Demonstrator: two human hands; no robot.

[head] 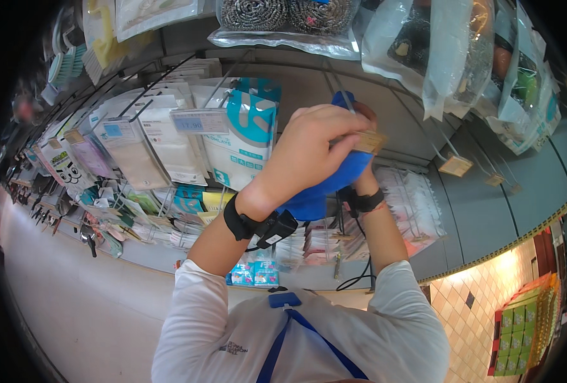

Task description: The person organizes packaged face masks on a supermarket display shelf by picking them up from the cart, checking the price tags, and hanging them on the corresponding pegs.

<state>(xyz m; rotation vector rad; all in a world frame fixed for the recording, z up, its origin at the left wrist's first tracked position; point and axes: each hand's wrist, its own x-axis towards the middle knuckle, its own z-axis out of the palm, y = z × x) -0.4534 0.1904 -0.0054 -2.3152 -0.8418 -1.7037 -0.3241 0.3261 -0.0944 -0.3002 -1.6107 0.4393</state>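
My left hand [314,148] reaches up to a display hook, its thumb and fingers closed on a small tag holder [367,141] at the hook's front end. A blue cloth [307,203] hangs behind and below this hand. My right hand [366,115] is at the far side of the hook, mostly hidden by the tag holder, the cloth and my left hand. Part of the blue cloth shows beside its fingers; whether they grip it cannot be told. Both wrists wear black straps, and the left one bears a small black device [276,230].
White and teal packages [245,143] hang on hooks to the left, behind a price tag [199,122]. Bagged steel wool scourers [288,19] hang above. Metal hooks with tag holders [456,165] jut out at the right. Smaller packs hang below; a black cable [367,273] dangles near the right forearm.
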